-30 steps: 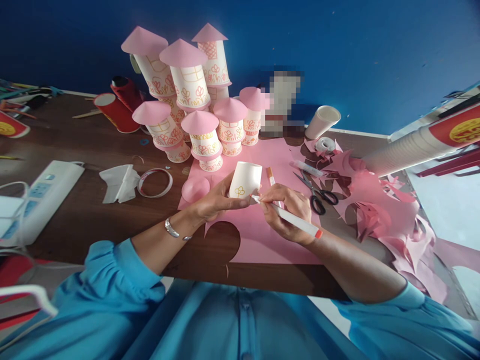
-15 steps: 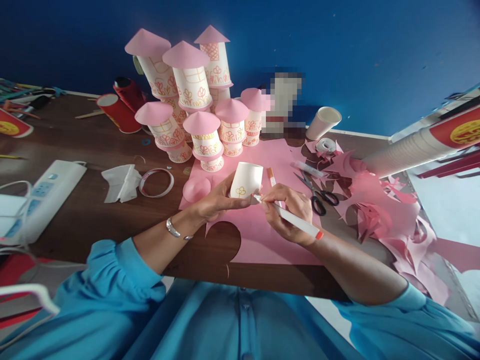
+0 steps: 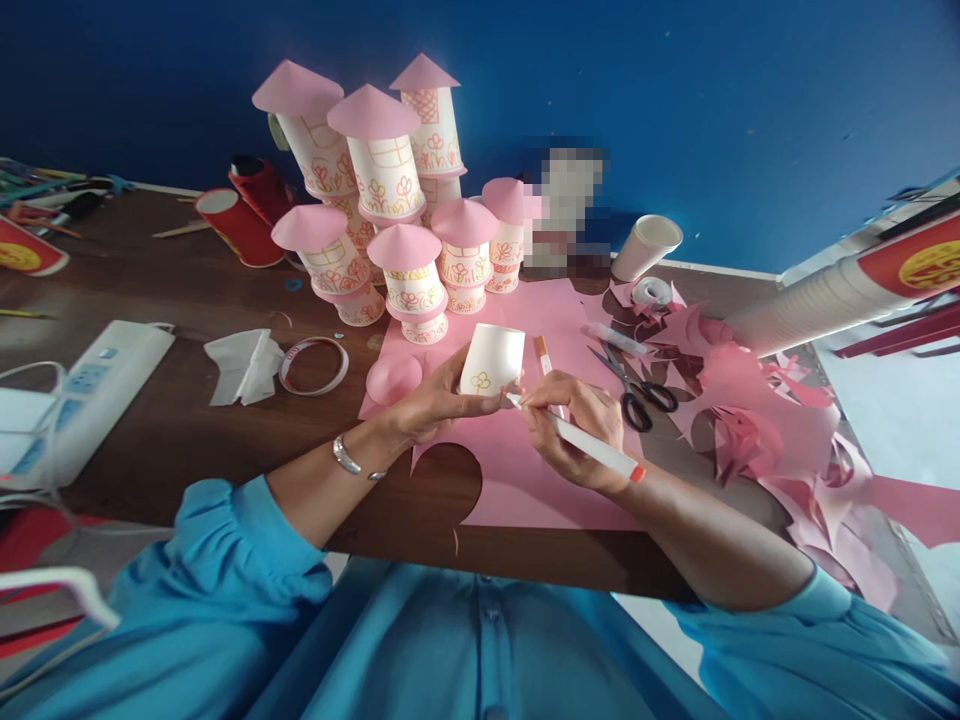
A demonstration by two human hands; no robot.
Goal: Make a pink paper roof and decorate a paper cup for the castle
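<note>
Over the pink paper sheet (image 3: 525, 470) on the desk (image 3: 187, 420), the left hand (image 3: 435, 405) grips a white paper cup (image 3: 493, 358) held upside down, thumb along the near side and fingers wrapped behind it. A small yellow flower is drawn on the cup's wall, low and facing the person. The right hand (image 3: 577, 425) is closed around a white marker (image 3: 574, 436) with an orange end, held like a pen — its tip touches the cup just right of the flower, near the rim. A silver bracelet (image 3: 346, 458) sits on the left wrist.

Just beyond the right hand lies a second orange marker (image 3: 541, 352) on the pink sheet, and to its right a pair of black-handled scissors (image 3: 636, 390) and a glue stick (image 3: 615, 338). A pink paper cone (image 3: 391, 378) rests beside the left hand. Behind the cup stands a cluster of finished cup towers (image 3: 390, 210) — stacked decorated cups topped with pink cone roofs — against the blue wall. Farther right, a plain white cup (image 3: 645, 245) lies on its side near a roll of tape (image 3: 651, 291), and pink paper scraps (image 3: 757, 410) are heaped over the right part of the desk. On the left lie a tape ring (image 3: 313, 365), a crumpled white sheet (image 3: 241, 365), a white power strip (image 3: 90, 395) and red cups (image 3: 240, 215).
</note>
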